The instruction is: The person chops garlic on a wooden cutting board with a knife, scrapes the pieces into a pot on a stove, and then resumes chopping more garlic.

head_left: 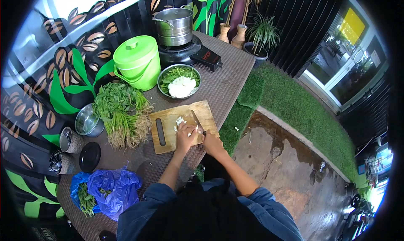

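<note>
A wooden cutting board [205,110] with a slot handle lies at the table's edge in front of me. My right hand [213,144] is wrapped round the handle of a knife [196,119], its blade pointing away over the board. Beside the blade, my left hand [185,137] rests on the board, fingers bent and closed around a small white piece of food [196,127], partly hidden. Small white chopped bits [180,120] lie just beyond my left fingertips; their kind is too small to make out.
Beyond the board stand a bowl of greens and white pieces [182,87], a green lidded bucket [136,63], and a pot [174,26] on a portable stove [176,51]. Leafy greens with roots [122,114], a metal bowl [89,120] and a blue plastic bag [114,190] are left.
</note>
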The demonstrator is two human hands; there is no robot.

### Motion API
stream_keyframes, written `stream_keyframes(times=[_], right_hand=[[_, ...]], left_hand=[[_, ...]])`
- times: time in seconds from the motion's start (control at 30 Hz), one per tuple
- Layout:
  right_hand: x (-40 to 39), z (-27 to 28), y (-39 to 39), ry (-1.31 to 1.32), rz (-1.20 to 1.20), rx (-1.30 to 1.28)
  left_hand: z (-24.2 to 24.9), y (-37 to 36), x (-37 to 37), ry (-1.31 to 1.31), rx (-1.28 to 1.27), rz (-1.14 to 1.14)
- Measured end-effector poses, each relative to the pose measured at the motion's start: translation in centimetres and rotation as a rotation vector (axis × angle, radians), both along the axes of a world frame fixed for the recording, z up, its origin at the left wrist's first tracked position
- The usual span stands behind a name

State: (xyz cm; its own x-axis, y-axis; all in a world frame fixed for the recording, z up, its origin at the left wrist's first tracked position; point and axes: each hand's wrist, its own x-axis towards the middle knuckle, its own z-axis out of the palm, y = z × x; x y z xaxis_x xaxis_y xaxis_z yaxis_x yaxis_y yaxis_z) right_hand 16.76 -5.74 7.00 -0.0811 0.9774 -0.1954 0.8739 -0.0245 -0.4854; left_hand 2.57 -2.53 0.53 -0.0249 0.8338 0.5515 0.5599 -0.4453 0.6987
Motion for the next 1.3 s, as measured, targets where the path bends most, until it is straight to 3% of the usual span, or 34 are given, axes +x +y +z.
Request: stream_keyframes(times=[0.07, 0.17, 0.27, 0.4, 0.57, 0.87, 0.97, 1.07, 1.3], right_hand=[[-0.4, -0.1, -0.5, 0.001, -0.006, -0.069], [-2.2, -2.3, -2.0, -0.084, -0.113, 0.021], [-2.3, -3.9, -0.7, -0.115, -0.066, 0.118], [-0.6, -0.9, 0.6, 0.000, -0.019, 0.008], [-2.2, -2.2, -1.7, -0.007, -0.133, 0.054], [-2.1, -1.6, -0.5, -0.034, -0.056, -0.017], [-3.2, -4.0, -1.4, -0.058, -0.133, 0.131], [-2.9, -2.7, 0.2, -0.047, -0.110, -0.027], [0.1, 1.0, -1.3, -0.016, -0.015, -0.039]], left_hand=[[-0.1, 0.0, -0.2, 0.016, 0.007, 0.010], [0.2, 0.0, -0.1, 0.022, 0.004, 0.015], [0.1, -0.1, -0.1, 0.020, -0.011, 0.033], [-0.3, 0.1, -0.3, 0.024, -0.033, 0.036], [0.1, 0.0, -0.4, 0.061, -0.030, -0.003], [1.0, -0.4, -0.3, -0.033, -0.129, 0.014], [0.8, -0.2, -0.3, -0.023, -0.073, -0.005], [0.8, -0.2, -0.3, 0.029, -0.054, -0.014], [0.0, 0.1, -0.3, 0.023, -0.012, 0.011]])
